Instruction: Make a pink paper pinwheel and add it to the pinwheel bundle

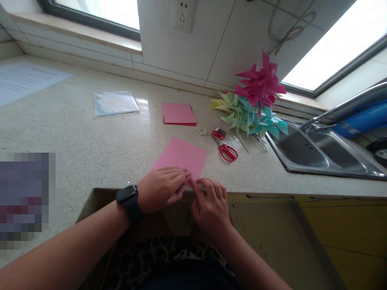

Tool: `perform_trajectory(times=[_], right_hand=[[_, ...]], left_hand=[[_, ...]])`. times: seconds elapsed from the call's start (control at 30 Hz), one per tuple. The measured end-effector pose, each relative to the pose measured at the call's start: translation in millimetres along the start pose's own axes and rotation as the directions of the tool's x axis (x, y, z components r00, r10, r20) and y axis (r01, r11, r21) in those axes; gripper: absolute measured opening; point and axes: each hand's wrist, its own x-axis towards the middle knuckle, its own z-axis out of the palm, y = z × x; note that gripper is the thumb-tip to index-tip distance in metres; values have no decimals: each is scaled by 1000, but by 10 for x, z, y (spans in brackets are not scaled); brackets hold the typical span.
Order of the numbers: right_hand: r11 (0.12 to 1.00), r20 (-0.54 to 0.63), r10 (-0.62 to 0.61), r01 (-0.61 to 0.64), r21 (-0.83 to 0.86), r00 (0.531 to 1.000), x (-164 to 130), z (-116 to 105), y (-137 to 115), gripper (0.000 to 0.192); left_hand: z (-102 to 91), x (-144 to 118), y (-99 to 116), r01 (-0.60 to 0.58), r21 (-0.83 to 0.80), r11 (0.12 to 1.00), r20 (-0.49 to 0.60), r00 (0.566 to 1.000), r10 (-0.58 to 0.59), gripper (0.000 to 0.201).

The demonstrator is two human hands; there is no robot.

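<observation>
On the speckled surface [90, 141], a pink sheet [184, 154] is laid at the near edge, overlapped by the left hand [163, 187], fingers together, and touched by the right hand [213, 205], forefinger outstretched, others curled; whether it is pinched cannot be told.

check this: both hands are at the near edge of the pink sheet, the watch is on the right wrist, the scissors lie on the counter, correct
Not quite: the head view shows the watch on the left wrist, not the right. The left hand and right hand are at the near edge of the pink sheet, and the scissors lie on the counter.
</observation>
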Motion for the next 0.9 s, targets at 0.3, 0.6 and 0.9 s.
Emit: perform_trajectory(times=[0.3, 0.6, 0.9], right_hand=[[997, -39, -62, 63, 32, 997, -153, -21, 45, 53], [999, -40, -47, 47, 15, 998, -88, -14, 39, 50], [999, -23, -52, 52, -3, 998, -94, -32, 38, 54]], left_hand=[[-5, 4, 4, 3, 14, 1000, -2, 1000, -3, 31], [-8, 5, -4, -15, 6, 1000, 7, 1000, 15, 27], [-12, 15, 7, -31, 10, 999, 7, 1000, 31, 25]])
